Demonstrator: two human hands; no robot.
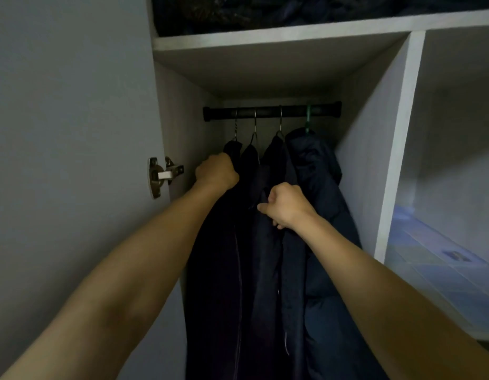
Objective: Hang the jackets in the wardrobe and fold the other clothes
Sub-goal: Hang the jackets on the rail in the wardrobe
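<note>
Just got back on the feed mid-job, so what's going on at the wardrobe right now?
A person is reaching into the open wardrobe with both hands. Four dark jackets hang from the black rail, three on metal hangers and the puffy jacket on a green hanger. The left hand grips the leftmost jacket near its shoulder, and the right hand pinches the front of a middle jacket. More dark clothes sit on the top shelf.

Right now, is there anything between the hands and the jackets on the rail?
Nothing visible. The left hand already grips the leftmost jacket near its shoulder, and the right hand pinches the front of a middle jacket. All hang on the rail.
</note>
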